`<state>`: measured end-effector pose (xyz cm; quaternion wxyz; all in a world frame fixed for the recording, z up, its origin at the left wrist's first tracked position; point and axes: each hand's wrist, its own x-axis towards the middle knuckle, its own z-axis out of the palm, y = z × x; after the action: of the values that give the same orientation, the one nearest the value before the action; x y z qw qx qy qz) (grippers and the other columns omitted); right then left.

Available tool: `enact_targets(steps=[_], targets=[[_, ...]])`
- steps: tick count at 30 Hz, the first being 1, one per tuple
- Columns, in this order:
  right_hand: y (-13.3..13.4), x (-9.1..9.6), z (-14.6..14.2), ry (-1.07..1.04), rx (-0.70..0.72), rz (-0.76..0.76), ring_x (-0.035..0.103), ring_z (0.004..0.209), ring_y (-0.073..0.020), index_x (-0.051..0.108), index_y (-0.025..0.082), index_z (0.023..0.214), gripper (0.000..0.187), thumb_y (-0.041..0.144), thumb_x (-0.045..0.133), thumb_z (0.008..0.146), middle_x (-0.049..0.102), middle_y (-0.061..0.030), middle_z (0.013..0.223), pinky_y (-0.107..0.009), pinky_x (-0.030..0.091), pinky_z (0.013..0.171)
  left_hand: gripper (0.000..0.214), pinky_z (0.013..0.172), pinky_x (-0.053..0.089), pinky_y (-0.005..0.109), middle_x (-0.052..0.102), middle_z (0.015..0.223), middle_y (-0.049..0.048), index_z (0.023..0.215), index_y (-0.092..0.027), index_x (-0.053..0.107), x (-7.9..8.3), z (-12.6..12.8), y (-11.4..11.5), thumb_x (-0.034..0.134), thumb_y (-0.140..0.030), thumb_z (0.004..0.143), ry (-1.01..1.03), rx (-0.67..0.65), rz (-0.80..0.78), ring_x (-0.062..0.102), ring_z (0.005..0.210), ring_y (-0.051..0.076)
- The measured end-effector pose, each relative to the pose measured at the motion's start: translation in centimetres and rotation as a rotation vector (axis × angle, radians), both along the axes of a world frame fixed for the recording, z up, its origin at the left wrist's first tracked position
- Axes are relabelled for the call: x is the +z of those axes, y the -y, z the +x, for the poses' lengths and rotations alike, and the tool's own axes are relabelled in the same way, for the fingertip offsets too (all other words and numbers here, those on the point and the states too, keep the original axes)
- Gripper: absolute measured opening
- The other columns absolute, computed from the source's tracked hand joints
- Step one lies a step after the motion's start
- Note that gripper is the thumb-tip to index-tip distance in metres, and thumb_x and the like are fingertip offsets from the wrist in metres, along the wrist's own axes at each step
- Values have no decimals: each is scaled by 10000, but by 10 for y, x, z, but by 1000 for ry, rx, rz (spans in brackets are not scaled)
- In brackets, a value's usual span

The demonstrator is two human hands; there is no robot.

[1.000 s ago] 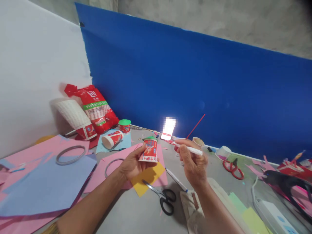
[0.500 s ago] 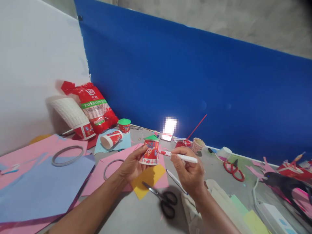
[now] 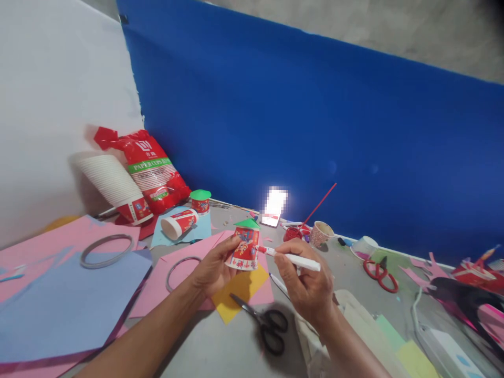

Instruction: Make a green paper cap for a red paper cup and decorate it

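We were in what looked like a craft corner: a gray table (image 3: 228, 349) stood against a blue board (image 3: 244, 115) and a white wall (image 3: 59, 79), with bare concrete (image 3: 334, 23) above the board. Across it we saw colored paper (image 3: 74, 299), black-handled scissors (image 3: 260, 321), red-handled scissors (image 3: 380, 275), stacked paper cups (image 3: 108, 178) and pink scraps (image 3: 429, 269).

Phone screen (image 3: 274, 202) blurred beyond reading; left hand (image 3: 216, 265) partly hidden behind the red cup (image 3: 244, 248); power strip (image 3: 447, 346) cropped by the view's lower edge.
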<state>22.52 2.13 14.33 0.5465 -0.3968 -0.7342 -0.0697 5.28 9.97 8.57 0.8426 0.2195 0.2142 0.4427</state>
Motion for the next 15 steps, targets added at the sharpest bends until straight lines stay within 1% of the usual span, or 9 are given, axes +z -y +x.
enact_targets(steps=[4, 8, 12, 15], targets=[[0, -1, 0, 3, -3, 10, 646, 610, -143, 652, 216, 890, 106, 187, 592, 973, 710, -5, 733, -253, 496, 580, 142, 735, 599, 332, 802, 817, 89, 890, -129, 754, -4, 0, 0, 774, -266, 861, -6, -26, 1, 753, 721, 218], [0, 0, -1, 7, -9, 3, 664, 624, -155, 656, 216, 881, 117, 189, 590, 973, 716, -14, 736, -265, 512, 587, 226, 737, 604, 357, 795, 811, 101, 905, -128, 761, -6, 0, 2, 815, -332, 825, -12, -49, 3, 748, 714, 237], [1, 1, -2, 3, 5, 19, 655, 614, -151, 653, 218, 889, 108, 168, 593, 963, 708, -8, 724, -259, 509, 577, 277, 721, 592, 352, 784, 819, 90, 909, -152, 752, -5, 1, 7, 851, -380, 786, -18, -65, 60, 741, 716, 242], [1, 2, -1, 16, 10, 25, 639, 599, -143, 646, 219, 892, 111, 150, 591, 958, 696, 0, 715, -253, 495, 570, 315, 739, 583, 350, 786, 869, 94, 950, -164, 745, -2, 3, 10, 856, -404, 779, -25, -89, 95, 745, 768, 252]])
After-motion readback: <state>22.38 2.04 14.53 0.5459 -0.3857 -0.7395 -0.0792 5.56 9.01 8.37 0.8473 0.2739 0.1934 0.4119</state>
